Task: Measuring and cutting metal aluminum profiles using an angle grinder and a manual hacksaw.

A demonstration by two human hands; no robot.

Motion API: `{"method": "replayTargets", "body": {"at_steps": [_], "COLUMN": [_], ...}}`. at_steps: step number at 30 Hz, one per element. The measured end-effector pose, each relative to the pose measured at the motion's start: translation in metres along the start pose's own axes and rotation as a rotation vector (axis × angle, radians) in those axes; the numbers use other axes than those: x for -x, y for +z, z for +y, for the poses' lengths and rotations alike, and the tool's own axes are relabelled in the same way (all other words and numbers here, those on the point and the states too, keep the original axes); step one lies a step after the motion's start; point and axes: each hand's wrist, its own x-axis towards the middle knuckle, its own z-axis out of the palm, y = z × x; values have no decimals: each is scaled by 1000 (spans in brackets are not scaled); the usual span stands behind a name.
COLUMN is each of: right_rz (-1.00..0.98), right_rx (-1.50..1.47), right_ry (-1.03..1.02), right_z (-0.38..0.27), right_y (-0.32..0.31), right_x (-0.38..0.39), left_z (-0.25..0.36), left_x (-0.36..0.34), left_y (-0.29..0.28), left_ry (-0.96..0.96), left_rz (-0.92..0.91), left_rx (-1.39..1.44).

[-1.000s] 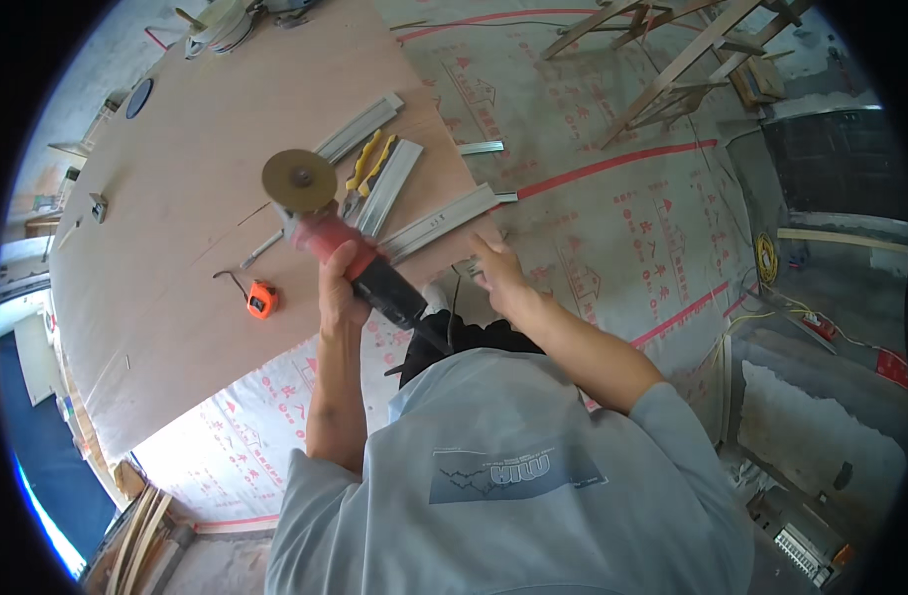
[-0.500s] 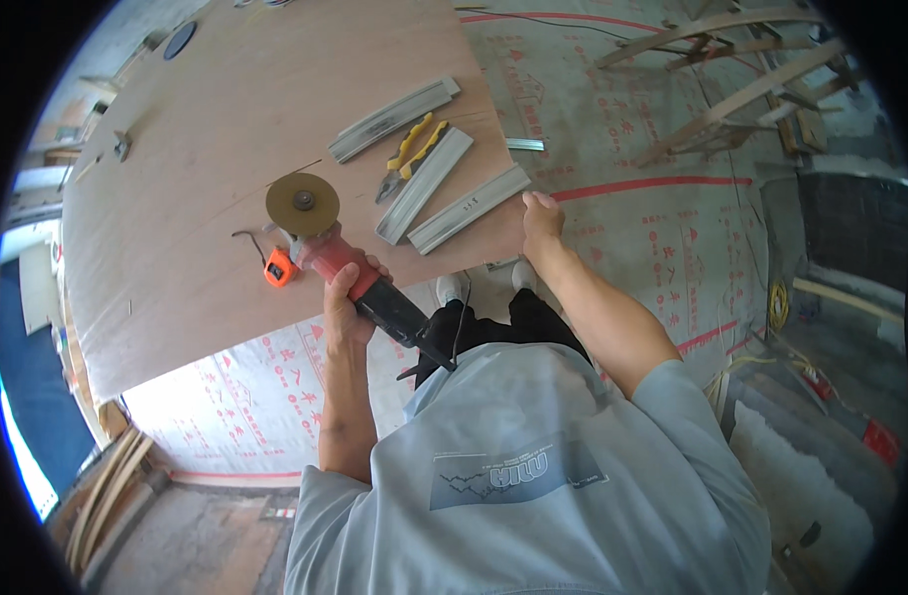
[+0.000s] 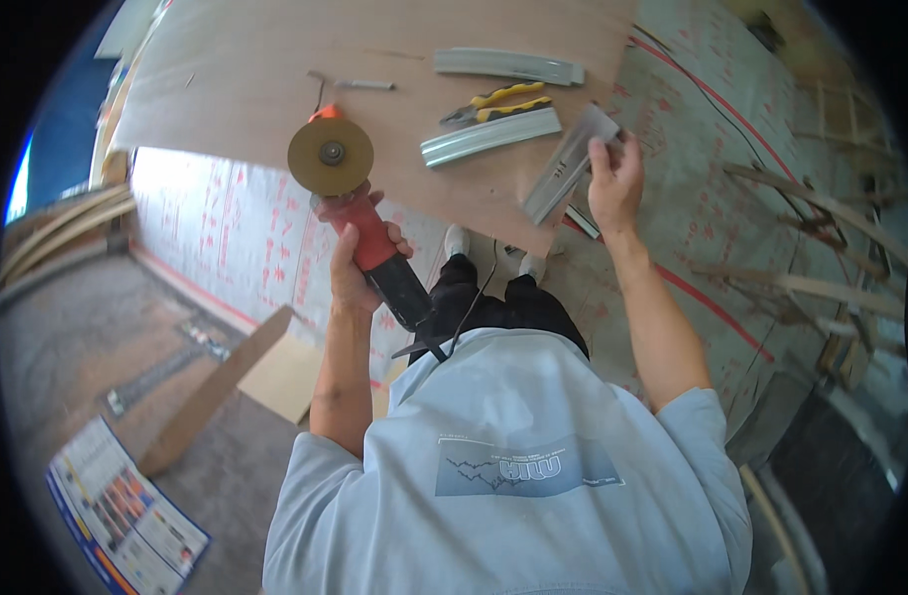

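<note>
Left grip (image 3: 353, 276) is closed around red-and-black angle grinder (image 3: 372, 238), left of centre; right grip (image 3: 615, 186) holds dark-marked metal strip (image 3: 570, 164), upper right of centre. Floor sheeting (image 3: 662, 203), right, is red-printed; grey shirt (image 3: 533, 397), lower centre, bears pale lettering (image 3: 531, 467).

Grinder (image 3: 363, 226) left, strip (image 3: 563, 174) right, pliers (image 3: 489, 98) on board (image 3: 265, 59)

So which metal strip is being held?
The dark-marked strip, in the right hand; the far strip and middle strip lie on the board, either side of the pliers.
</note>
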Motion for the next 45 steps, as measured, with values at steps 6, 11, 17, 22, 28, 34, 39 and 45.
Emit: {"method": "replayTargets", "body": {"at_steps": [6,11,17,22,28,34,39,45], "right_rz": [-624,-1027,-1204,-1246,-1248,-1256,-1269,-1266], "right_rx": [466,823,626,643,638,608,640,580], "right_ry": [-375,-430,-228,-145,-143,-114,-85,-63], "right_z": [-40,40,44,50,45,52,47,55], "right_y": [64,71,97,107,114,113,115,114], "right_x": [19,36,46,45,50,46,46,42], "left_z": [-17,-11,-38,-65,-75,-70,-60,-28], "left_x": [32,39,27,-7,-29,-29,-20,3], "left_y": [-22,-40,-76,-81,-81,-75,-59,-13], "left_ry": [80,160,18,-147,-193,-181,-122,-96], "left_rz": [64,220,519,646,641,658,658,676], "left_rx": [230,231,436,458,471,435,385,391]}}
